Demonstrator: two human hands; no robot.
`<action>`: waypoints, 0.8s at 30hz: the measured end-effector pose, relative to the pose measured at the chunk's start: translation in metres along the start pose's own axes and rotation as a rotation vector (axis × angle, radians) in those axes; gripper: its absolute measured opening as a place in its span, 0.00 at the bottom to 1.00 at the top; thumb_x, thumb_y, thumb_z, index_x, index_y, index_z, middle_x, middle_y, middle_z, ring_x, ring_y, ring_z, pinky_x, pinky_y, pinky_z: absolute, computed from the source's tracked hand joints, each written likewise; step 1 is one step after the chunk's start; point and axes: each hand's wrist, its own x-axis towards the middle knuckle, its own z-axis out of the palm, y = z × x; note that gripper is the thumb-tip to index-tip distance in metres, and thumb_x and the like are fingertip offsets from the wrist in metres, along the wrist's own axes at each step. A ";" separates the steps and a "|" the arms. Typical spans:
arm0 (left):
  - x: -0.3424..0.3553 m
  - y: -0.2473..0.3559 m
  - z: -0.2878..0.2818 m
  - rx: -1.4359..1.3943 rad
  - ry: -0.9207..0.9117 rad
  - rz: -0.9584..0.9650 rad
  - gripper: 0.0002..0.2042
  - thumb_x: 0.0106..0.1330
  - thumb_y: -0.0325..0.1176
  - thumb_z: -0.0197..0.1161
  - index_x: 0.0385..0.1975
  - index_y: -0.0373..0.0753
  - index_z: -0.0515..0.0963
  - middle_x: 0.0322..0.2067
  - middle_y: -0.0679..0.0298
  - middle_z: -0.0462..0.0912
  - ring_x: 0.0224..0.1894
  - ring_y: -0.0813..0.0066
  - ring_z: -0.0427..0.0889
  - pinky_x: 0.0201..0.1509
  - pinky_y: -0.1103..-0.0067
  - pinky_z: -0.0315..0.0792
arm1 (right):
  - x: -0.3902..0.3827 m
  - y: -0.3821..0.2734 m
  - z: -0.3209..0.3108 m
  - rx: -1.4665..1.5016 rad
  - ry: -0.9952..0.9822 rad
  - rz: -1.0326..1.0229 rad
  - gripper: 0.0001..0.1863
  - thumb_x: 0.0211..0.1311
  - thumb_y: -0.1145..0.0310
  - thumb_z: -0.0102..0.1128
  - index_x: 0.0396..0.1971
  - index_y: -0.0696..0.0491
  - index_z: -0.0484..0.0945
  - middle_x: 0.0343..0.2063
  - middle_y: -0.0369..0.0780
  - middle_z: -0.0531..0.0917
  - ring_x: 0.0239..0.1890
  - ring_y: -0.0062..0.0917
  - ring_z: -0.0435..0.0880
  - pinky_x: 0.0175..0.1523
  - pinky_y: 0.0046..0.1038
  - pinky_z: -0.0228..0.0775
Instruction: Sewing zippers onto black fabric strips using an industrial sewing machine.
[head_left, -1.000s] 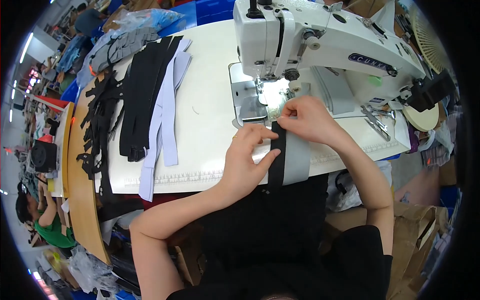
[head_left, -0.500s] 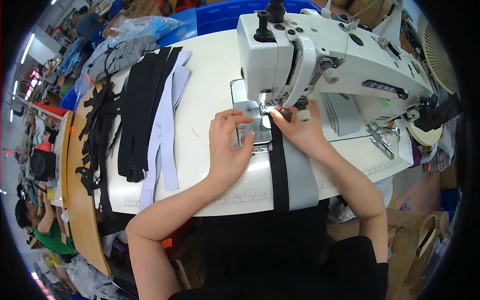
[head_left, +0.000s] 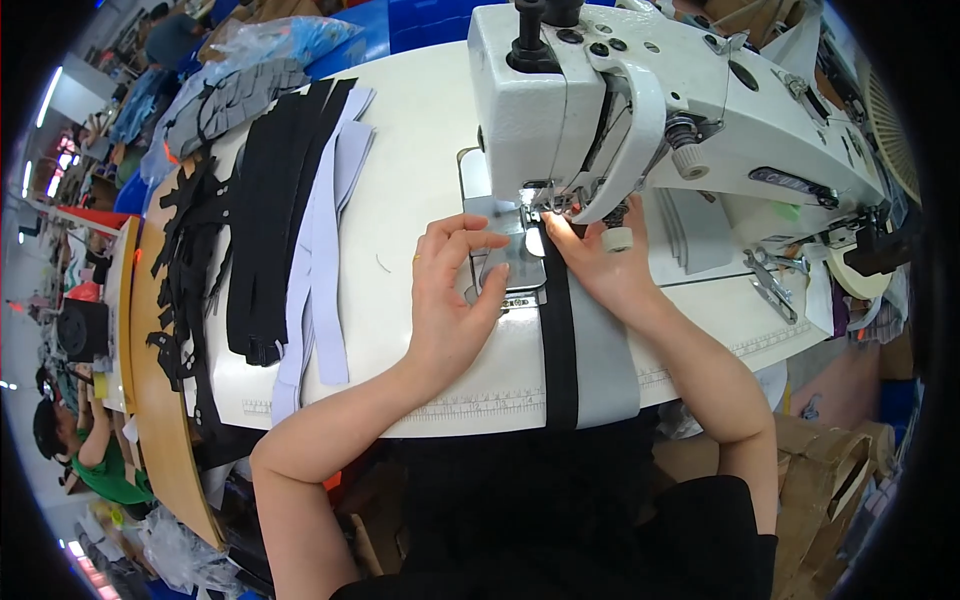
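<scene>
A white sewing machine (head_left: pixel 515 110) stands over the worktable, its lamp lighting the needle area. A black strip (head_left: pixel 560 365) runs from beneath the presser foot to the table's front edge, lying along the left side of a grey fabric piece (head_left: pixel 606 370). My right hand (head_left: pixel 612 268) grips the strip just right of the foot, thumb nearest the needle; some fingers are hidden behind the machine's parts. To the left, my left hand (head_left: pixel 450 300) hovers at or rests on the metal plate (head_left: pixel 508 246), fingers curved and apart, holding nothing.
Black strips (head_left: pixel 275 220) and pale lilac strips (head_left: pixel 325 290) are stacked at left, beside black offcuts (head_left: pixel 190 250). Grey pieces (head_left: pixel 700 235) lie under the machine arm, with metal scissors or snips (head_left: pixel 772 290) to their right. A person in green (head_left: pixel 108 475) works at far left.
The view has shifted slightly, so the machine appears a little higher and larger. Both hands keep nearly the same places, and the strip has barely moved.
</scene>
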 end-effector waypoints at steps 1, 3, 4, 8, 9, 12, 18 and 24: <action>0.000 -0.001 0.000 0.003 -0.002 0.007 0.13 0.62 0.25 0.68 0.46 0.40 0.81 0.56 0.57 0.75 0.61 0.57 0.73 0.67 0.66 0.65 | 0.001 -0.001 -0.001 0.006 -0.002 -0.002 0.14 0.57 0.58 0.72 0.31 0.52 0.81 0.32 0.40 0.76 0.42 0.41 0.73 0.49 0.40 0.67; 0.000 -0.001 -0.003 0.013 0.002 0.011 0.12 0.62 0.25 0.68 0.46 0.40 0.81 0.56 0.57 0.75 0.61 0.57 0.73 0.66 0.66 0.65 | 0.003 -0.004 0.000 -0.047 0.020 -0.106 0.14 0.58 0.57 0.72 0.33 0.52 0.82 0.33 0.40 0.77 0.44 0.42 0.74 0.50 0.41 0.68; 0.000 -0.001 -0.006 0.042 0.001 0.020 0.13 0.62 0.24 0.68 0.46 0.39 0.81 0.56 0.58 0.77 0.59 0.61 0.75 0.63 0.69 0.68 | 0.002 -0.004 0.002 -0.038 0.019 -0.111 0.14 0.58 0.57 0.72 0.33 0.52 0.82 0.33 0.40 0.77 0.44 0.42 0.74 0.50 0.41 0.68; 0.011 -0.002 -0.039 0.194 -0.150 0.121 0.14 0.61 0.29 0.72 0.46 0.39 0.80 0.50 0.57 0.79 0.53 0.58 0.78 0.60 0.66 0.69 | -0.020 0.024 0.004 -0.146 -0.005 -0.012 0.22 0.60 0.54 0.71 0.38 0.60 0.82 0.43 0.46 0.80 0.50 0.45 0.76 0.53 0.44 0.69; 0.014 -0.004 -0.053 0.249 -0.102 0.100 0.16 0.60 0.31 0.74 0.46 0.39 0.79 0.48 0.57 0.80 0.52 0.57 0.78 0.58 0.66 0.70 | -0.025 0.028 0.005 -0.155 0.061 -0.025 0.24 0.60 0.54 0.71 0.41 0.63 0.81 0.47 0.49 0.80 0.53 0.46 0.76 0.54 0.46 0.69; 0.011 -0.012 -0.119 0.687 -0.016 -0.014 0.22 0.57 0.38 0.78 0.47 0.35 0.78 0.46 0.55 0.78 0.49 0.55 0.78 0.56 0.67 0.73 | 0.006 -0.032 -0.065 -0.190 -0.132 0.009 0.29 0.62 0.55 0.71 0.48 0.68 0.78 0.53 0.52 0.78 0.55 0.47 0.75 0.57 0.45 0.69; -0.015 -0.036 -0.144 0.751 0.015 -0.090 0.17 0.61 0.34 0.73 0.46 0.34 0.79 0.45 0.54 0.80 0.46 0.57 0.80 0.54 0.67 0.74 | -0.014 -0.081 -0.097 -0.186 -0.169 -0.096 0.25 0.61 0.62 0.70 0.54 0.61 0.79 0.56 0.48 0.78 0.54 0.44 0.76 0.60 0.43 0.66; -0.003 -0.023 -0.164 0.602 -0.076 -0.121 0.08 0.61 0.29 0.69 0.36 0.33 0.82 0.33 0.58 0.83 0.31 0.63 0.83 0.39 0.71 0.78 | -0.028 -0.114 -0.095 0.101 -0.203 -0.136 0.22 0.61 0.66 0.70 0.53 0.59 0.80 0.53 0.44 0.81 0.56 0.42 0.76 0.60 0.41 0.66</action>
